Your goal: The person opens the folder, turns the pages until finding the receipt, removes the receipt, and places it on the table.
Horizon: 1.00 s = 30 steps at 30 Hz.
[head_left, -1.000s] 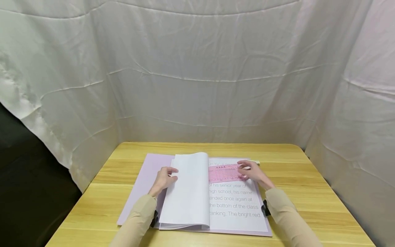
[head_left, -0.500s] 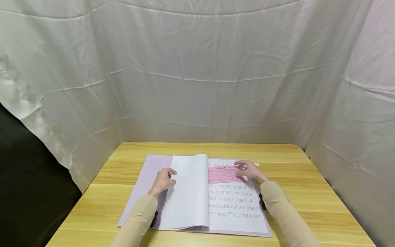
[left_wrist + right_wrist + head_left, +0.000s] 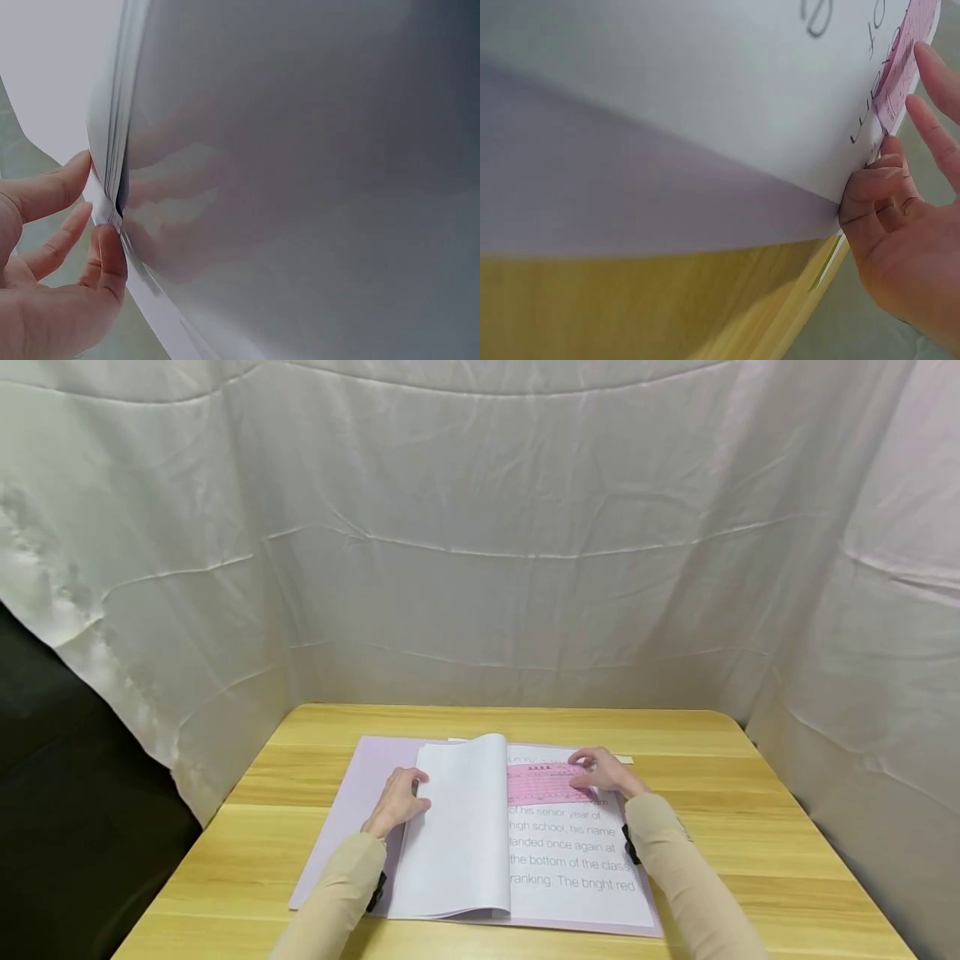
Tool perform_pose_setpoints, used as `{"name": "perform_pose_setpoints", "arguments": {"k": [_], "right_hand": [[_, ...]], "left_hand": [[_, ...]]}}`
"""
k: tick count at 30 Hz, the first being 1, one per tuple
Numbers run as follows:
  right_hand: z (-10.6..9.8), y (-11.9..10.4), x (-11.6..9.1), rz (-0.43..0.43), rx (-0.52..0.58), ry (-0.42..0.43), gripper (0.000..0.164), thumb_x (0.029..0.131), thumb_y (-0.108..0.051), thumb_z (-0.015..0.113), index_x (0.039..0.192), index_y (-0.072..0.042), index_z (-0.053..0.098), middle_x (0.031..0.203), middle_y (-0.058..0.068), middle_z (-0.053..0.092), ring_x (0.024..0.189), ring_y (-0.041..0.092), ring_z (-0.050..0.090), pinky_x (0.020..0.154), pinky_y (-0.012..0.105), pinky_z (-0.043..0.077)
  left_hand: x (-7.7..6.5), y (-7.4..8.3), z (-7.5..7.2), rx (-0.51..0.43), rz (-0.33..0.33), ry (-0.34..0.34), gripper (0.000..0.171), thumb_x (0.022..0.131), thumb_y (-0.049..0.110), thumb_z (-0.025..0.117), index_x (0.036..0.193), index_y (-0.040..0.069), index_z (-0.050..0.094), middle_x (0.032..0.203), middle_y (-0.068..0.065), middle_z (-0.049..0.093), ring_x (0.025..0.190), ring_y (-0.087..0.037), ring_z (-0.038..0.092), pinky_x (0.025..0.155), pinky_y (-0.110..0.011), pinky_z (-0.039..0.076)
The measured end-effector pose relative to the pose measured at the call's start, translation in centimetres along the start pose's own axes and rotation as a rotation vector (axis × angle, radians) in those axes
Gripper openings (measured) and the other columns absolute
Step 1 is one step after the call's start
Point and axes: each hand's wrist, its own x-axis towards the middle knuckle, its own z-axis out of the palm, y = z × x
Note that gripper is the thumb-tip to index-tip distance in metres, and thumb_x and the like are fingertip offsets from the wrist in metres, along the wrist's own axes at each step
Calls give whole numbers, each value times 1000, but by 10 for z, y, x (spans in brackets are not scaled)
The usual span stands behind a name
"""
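A large book with a pale purple cover (image 3: 341, 814) lies open on the table. Its turned white pages (image 3: 457, 827) curve over to the left; the right page (image 3: 570, 893) bears big printed text. Across the upper text lies a pink translucent ruler (image 3: 543, 785) with a printed grid, its left end at the fold. My left hand (image 3: 397, 800) holds the outer edge of the turned pages, fingertips and thumb at the sheet stack (image 3: 116, 135). At the ruler's right end, my right hand (image 3: 606, 772) pinches it, covering that end. Other right fingers (image 3: 866, 187) curl at the page edge.
The wooden table (image 3: 750, 827) extends around the book. Grey-white curtains (image 3: 517, 568) hang behind and at the sides, with a dark area (image 3: 67, 793) at left. A pale strip (image 3: 625, 760) shows beyond the book's top right corner.
My right hand has shifted slightly left, and the ruler's right end has come down a little, so it lies straighter. My left hand stays nearly still at the pages, which have settled slightly.
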Motion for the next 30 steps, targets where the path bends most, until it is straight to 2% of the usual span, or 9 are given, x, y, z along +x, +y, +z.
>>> {"name": "perform_pose_setpoints", "arguments": {"k": [5,10,15,21,26,30], "right_hand": [[2,0,5,-6,-49,6,47,84,-16,80,124,-1,63,119,27,59,107,36,55,91,48,46],[1,-1,7,-15,-67,6,46,82,-15,81,121,1,62,116,28,57,103,36,54,87,45,46],[1,-2,7,-6,-79,4,40,83,-15,80,115,1,63,114,27,57,101,34,54,86,44,46],[2,-1,7,3,-71,-10,45,84,-15,80,121,0,60,115,27,55,102,35,53,87,46,46],[3,1,8,-39,-61,-10,42,83,-15,80,118,-2,62,108,25,56,94,31,52,75,34,43],[2,1,7,-57,-54,-4,38,82,-13,80,113,0,63,106,24,57,93,29,52,73,30,41]], "left_hand": [[0,1,-1,1,19,-11,40,80,-4,75,118,-8,65,119,-23,59,107,-34,57,99,-51,49],[-1,-1,-1,-26,54,-32,39,79,-6,72,117,-10,64,115,-23,59,98,-31,58,90,-46,52],[-1,-3,-2,-62,25,-46,39,80,-6,72,118,-10,64,114,-22,59,97,-29,58,87,-44,53],[-1,-3,-3,-57,8,-58,39,79,-7,72,118,-9,64,112,-21,59,94,-27,57,85,-42,52],[0,-3,-3,-57,-2,-60,39,79,-7,71,118,-8,63,112,-20,58,95,-27,56,86,-43,51],[-1,-3,-2,-53,-2,-58,40,79,-7,70,118,-9,63,114,-21,59,98,-29,57,89,-46,52]]}}
